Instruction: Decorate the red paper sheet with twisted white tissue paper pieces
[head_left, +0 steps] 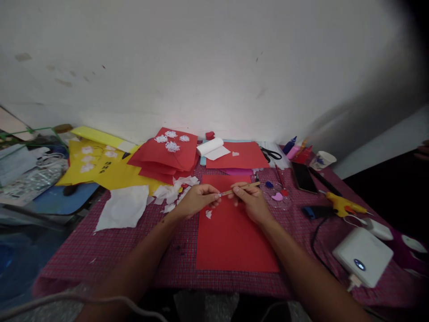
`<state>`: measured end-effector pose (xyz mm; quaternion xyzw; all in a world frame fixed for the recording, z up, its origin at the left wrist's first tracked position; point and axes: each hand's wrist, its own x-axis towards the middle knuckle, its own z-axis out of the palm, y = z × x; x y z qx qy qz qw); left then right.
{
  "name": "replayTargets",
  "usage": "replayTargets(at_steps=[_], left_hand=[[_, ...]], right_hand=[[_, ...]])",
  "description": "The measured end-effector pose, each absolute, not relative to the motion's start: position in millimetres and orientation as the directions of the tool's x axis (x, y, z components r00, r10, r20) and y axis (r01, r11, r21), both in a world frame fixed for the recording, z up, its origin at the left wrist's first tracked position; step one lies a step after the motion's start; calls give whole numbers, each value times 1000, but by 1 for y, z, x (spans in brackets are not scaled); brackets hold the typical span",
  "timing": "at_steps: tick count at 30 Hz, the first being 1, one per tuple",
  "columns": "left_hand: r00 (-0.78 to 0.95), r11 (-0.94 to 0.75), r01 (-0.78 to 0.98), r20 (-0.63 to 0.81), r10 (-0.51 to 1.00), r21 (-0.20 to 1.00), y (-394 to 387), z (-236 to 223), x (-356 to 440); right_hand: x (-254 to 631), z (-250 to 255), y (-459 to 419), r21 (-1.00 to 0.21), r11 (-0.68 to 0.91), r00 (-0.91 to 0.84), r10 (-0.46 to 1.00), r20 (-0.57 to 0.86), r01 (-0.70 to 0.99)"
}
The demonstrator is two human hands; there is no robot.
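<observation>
My left hand (pixel 197 199) and my right hand (pixel 250 200) meet above a red paper sheet (pixel 234 237) on the checked tablecloth. The right hand's fingers are closed round a thin wooden stick (pixel 239 188) that points left. The left hand's fingers are pinched at the stick's left tip, on something small and white that I cannot make out. A small white scrap (pixel 208 214) lies on the red sheet just below the left hand.
White paper scraps (pixel 174 191) and a white sheet (pixel 124 206) lie left. Red sheets with white paper flowers (pixel 170 143) and yellow paper (pixel 100 165) sit behind. Right: paint palette (pixel 277 196), phone (pixel 303 177), yellow glue gun (pixel 342 205), white box (pixel 363 256), scissors (pixel 271 154), cup (pixel 322 160).
</observation>
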<state>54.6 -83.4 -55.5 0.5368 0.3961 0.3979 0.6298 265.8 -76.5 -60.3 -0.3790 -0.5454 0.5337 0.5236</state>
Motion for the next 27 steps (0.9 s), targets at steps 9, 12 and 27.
replayTargets(at_steps=[9,12,27], left_hand=[[371,122,-61,-91,924,991,-84,-53,55],[366,124,-72,-89,926,990,-84,-52,55],[382,102,-52,-75,921,993,-84,-52,55]], right_hand=[[269,-59,-78,-973,140,-191,966,176,-186],[270,-59,-78,-971,154,-183,965,188,-185],[270,-58,-78,-972,172,-193,960,201,-160]])
